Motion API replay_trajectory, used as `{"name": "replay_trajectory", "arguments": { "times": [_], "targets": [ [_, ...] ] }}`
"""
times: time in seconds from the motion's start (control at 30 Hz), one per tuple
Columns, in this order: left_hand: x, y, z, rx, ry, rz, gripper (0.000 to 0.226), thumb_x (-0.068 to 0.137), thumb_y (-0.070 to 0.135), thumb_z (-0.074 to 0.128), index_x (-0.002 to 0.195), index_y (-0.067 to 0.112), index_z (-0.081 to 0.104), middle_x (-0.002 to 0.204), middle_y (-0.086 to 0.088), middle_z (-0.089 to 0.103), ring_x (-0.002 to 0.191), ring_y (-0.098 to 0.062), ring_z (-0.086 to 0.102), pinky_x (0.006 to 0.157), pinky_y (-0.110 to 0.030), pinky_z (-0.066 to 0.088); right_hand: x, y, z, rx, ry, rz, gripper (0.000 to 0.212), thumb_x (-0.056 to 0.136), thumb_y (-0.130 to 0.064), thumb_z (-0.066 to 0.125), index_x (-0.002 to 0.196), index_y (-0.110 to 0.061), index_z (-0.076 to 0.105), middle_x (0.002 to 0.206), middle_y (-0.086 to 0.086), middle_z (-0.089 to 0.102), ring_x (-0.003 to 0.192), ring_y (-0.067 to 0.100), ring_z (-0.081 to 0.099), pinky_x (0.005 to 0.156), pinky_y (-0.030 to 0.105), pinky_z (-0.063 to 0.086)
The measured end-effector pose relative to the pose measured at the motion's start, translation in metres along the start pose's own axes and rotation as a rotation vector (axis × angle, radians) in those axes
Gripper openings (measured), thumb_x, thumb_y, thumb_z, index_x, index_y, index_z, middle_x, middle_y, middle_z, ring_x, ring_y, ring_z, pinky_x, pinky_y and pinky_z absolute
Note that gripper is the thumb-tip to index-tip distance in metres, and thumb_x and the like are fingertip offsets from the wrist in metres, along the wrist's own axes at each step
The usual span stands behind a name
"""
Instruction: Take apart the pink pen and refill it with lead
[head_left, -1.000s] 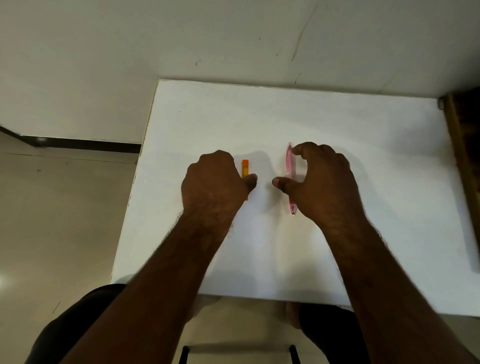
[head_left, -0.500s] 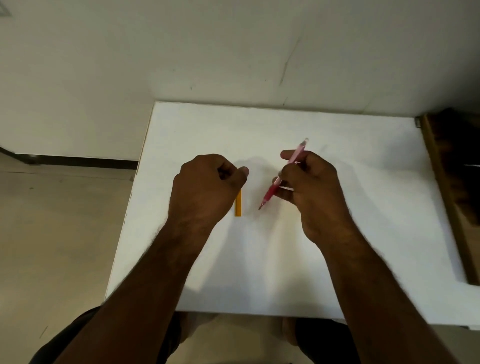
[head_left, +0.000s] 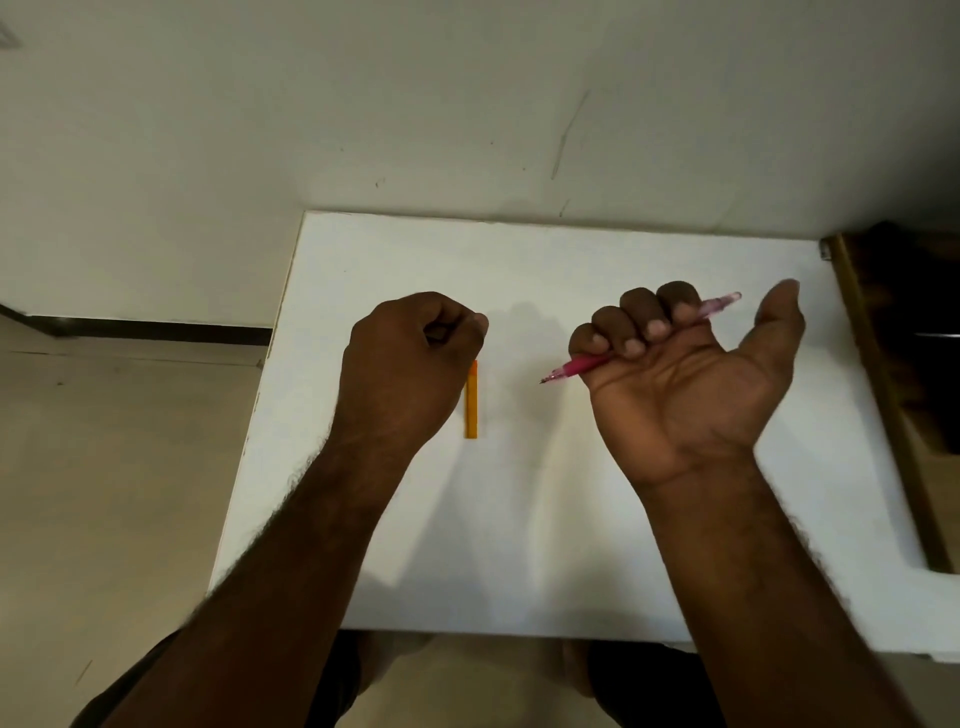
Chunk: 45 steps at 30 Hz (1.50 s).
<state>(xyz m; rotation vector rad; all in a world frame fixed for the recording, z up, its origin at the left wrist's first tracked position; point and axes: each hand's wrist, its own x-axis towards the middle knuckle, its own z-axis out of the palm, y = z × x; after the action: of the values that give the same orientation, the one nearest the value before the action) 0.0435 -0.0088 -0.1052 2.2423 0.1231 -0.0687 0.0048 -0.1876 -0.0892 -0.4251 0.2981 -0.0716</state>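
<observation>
Right hand (head_left: 685, 379): palm turned up, four fingers curled tight round the pink pen (head_left: 576, 367), thumb stuck out to the side and clear of it.
Pink pen: held off the worktop (head_left: 571, 519), slanting; its tip pokes out at the lower left of the fist, the clear pink rear end at the upper right. The middle of the barrel is hidden under the fingers.
Left hand (head_left: 410, 364): knuckles up, balled into a loose fist over the worktop; whether anything sits inside it I cannot tell.
Orange lead case (head_left: 471, 402): lying flat on the worktop, lengthwise away from the person, just beside the left hand; its far end is covered by that hand.
Hard to make out: any joints or markings on the pen and any print on the case are too small to read.
Edges: the worktop's left edge runs close to the left forearm; the far edge meets the wall; a dark wooden piece (head_left: 904, 364) borders the right side, cut off by the frame.
Open room: bare white surface between the two hands, beyond them toward the wall, and nearer the person.
</observation>
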Motion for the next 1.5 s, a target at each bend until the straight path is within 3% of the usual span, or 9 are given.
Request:
{"name": "replay_trajectory", "arguments": {
  "times": [0.13,0.5,0.9,1.5],
  "targets": [
    [0.000,0.000,0.001,-0.035,-0.003,-0.009,0.018,0.089,0.038,0.066,0.084,0.023,0.074,0.080,0.015,0.074,0.079,0.002,0.067,0.076,-0.020,0.051,-0.003,-0.003,0.004,0.063,-0.020,-0.036,0.050,0.096,-0.058,0.033,0.069,-0.017,0.037,0.065,-0.002,0.030,0.059,0.016,0.025,0.062,0.032,0.032],
    [0.002,-0.004,0.005,-0.049,-0.012,-0.027,0.019,0.088,0.040,0.066,0.083,0.024,0.074,0.077,0.014,0.073,0.077,0.002,0.066,0.073,-0.019,0.050,-0.008,-0.011,0.014,0.092,-0.064,-0.094,0.049,0.096,-0.056,0.027,0.069,-0.016,0.036,0.064,-0.001,0.032,0.058,0.017,0.028,0.062,0.031,0.034],
    [0.002,-0.005,0.005,-0.036,0.017,0.103,0.011,0.090,0.035,0.066,0.083,0.028,0.071,0.081,0.023,0.070,0.084,0.009,0.062,0.069,0.001,0.040,0.017,0.007,-0.007,0.110,0.029,-0.050,0.045,0.094,-0.052,0.027,0.067,-0.017,0.037,0.063,-0.002,0.030,0.056,0.017,0.025,0.060,0.030,0.033],
    [0.000,-0.001,0.007,-0.048,0.019,0.160,0.008,0.091,0.036,0.066,0.084,0.033,0.068,0.080,0.027,0.066,0.086,0.013,0.060,0.072,0.003,0.037,0.023,0.024,-0.003,0.075,0.001,0.030,0.043,0.094,-0.050,0.030,0.067,-0.016,0.035,0.061,-0.001,0.030,0.054,0.017,0.025,0.058,0.031,0.029]
  ]
}}
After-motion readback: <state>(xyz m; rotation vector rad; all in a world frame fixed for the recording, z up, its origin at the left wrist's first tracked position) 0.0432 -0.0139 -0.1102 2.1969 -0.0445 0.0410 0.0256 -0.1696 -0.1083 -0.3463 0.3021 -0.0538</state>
